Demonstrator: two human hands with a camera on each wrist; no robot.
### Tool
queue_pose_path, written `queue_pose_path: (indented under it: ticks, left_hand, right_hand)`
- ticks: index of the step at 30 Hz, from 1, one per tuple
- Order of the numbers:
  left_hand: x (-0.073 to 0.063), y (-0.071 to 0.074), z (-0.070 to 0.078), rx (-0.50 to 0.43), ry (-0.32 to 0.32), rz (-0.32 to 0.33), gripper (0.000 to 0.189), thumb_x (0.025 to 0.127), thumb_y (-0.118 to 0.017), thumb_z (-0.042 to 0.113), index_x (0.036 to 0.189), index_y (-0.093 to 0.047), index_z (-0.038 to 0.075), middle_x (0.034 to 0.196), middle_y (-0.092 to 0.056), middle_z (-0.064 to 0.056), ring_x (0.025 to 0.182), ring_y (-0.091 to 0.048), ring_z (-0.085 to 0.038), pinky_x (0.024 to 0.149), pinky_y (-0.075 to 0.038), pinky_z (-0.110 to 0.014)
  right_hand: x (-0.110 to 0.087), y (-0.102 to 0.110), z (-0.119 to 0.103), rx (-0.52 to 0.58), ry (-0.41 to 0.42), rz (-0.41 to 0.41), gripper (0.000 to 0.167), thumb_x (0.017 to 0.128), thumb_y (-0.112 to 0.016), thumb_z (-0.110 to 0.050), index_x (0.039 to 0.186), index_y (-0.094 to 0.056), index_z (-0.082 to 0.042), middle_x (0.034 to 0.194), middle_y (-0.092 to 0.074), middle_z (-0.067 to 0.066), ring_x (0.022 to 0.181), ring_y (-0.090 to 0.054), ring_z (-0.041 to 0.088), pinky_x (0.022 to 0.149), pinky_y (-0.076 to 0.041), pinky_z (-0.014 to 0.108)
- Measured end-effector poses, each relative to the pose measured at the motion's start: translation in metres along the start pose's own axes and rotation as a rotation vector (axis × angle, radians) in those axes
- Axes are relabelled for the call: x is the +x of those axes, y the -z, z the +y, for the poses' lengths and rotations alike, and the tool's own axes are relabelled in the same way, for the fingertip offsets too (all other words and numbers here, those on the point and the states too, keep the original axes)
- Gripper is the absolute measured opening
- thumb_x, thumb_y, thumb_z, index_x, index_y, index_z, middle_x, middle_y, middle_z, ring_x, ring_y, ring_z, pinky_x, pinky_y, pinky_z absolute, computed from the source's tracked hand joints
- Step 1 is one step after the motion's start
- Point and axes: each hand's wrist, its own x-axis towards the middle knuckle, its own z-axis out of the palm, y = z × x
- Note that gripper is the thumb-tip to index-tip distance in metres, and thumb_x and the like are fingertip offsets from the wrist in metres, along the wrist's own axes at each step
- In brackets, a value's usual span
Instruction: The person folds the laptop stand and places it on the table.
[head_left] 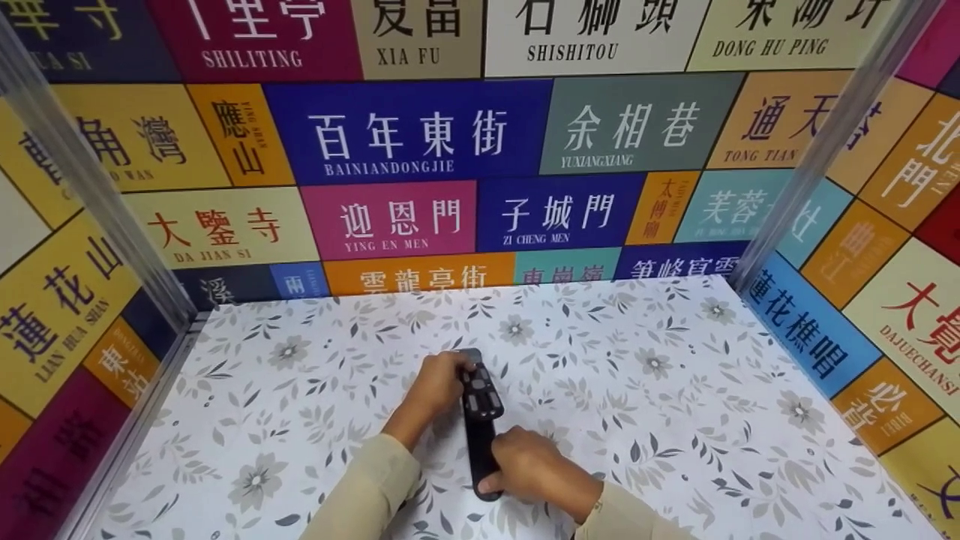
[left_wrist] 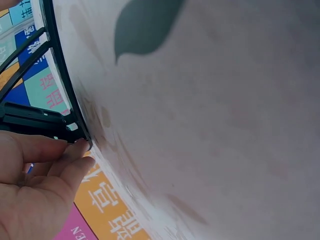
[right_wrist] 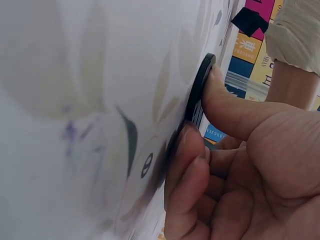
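Note:
On the patterned tabletop lies a slim black stand-like device [head_left: 482,450], with a slotted, pale-windowed part [head_left: 480,394] at its far end. My left hand [head_left: 441,381] grips that far part from the left. In the left wrist view, the left hand [left_wrist: 37,185] pinches the corner of the black frame [left_wrist: 61,67], from which thin struts extend. At the near end, my right hand [head_left: 531,465] holds the flat bar, thumb on top. The right wrist view shows the right hand [right_wrist: 250,155] with its thumb against the bar's edge [right_wrist: 200,82] and fingers curled beside it.
The table [head_left: 330,420] wears a white cover with grey flowers and leaves. Panels of colourful name signs [head_left: 409,131] enclose it at the back and both sides. Metal posts [head_left: 112,195] stand at the back corners.

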Motion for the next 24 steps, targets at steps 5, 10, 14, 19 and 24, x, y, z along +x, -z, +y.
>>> queue_pose_path:
  ticks: [5, 10, 14, 19, 24]
  left_hand:
    - [-0.003, 0.003, -0.002, -0.003, 0.004, -0.014, 0.038, 0.076, -0.058, -0.018, 0.097, -0.079, 0.006, 0.096, -0.078, -0.012, 0.094, -0.072, -0.029, 0.089, -0.059, -0.044]
    - [-0.011, 0.014, -0.002, -0.018, 0.070, -0.092, 0.047, 0.080, -0.057, -0.011, 0.116, -0.078, 0.012, 0.114, -0.076, -0.013, 0.102, -0.070, -0.029, 0.093, -0.057, -0.045]
    - [-0.032, 0.023, 0.003, -0.156, 0.180, -0.099, 0.043, 0.082, -0.057, -0.007, 0.122, -0.071, 0.000, 0.100, -0.077, -0.018, 0.090, -0.073, -0.030, 0.083, -0.060, -0.044]
    - [-0.063, 0.028, 0.012, -0.802, 0.498, -0.253, 0.043, 0.091, -0.048, -0.005, 0.134, -0.051, -0.010, 0.093, -0.074, -0.019, 0.078, -0.074, -0.025, 0.077, -0.063, -0.039]
    - [-0.081, 0.026, 0.017, -1.175, 0.660, -0.282, 0.047, 0.100, -0.046, 0.004, 0.145, -0.039, -0.008, 0.117, -0.070, -0.024, 0.097, -0.073, -0.029, 0.089, -0.061, -0.040]
  right_hand:
    - [0.004, 0.000, 0.005, 0.035, 0.066, 0.006, 0.043, 0.076, -0.084, -0.050, 0.074, -0.063, -0.014, 0.073, -0.061, 0.003, 0.065, -0.056, 0.021, 0.056, -0.049, 0.039]
    - [0.009, 0.002, 0.026, 0.193, 0.197, 0.028, 0.039, 0.080, -0.082, -0.047, 0.064, -0.066, -0.015, 0.064, -0.054, -0.009, 0.055, -0.046, 0.009, 0.049, -0.040, 0.027]
    - [0.013, 0.008, 0.044, 0.478, 0.164, 0.045, 0.033, 0.096, -0.069, -0.034, 0.074, -0.067, -0.010, 0.063, -0.060, -0.007, 0.055, -0.051, 0.007, 0.050, -0.043, 0.023]
    - [0.019, 0.012, 0.055, 1.111, 0.036, 0.024, 0.019, 0.107, -0.050, -0.022, 0.109, -0.056, -0.004, 0.083, -0.074, 0.010, 0.065, -0.063, 0.014, 0.060, -0.052, 0.027]
    - [0.026, 0.008, 0.053, 1.510, -0.039, -0.056, 0.034, 0.110, -0.043, -0.034, 0.125, -0.056, -0.007, 0.097, -0.073, 0.007, 0.076, -0.065, 0.015, 0.076, -0.056, 0.030]
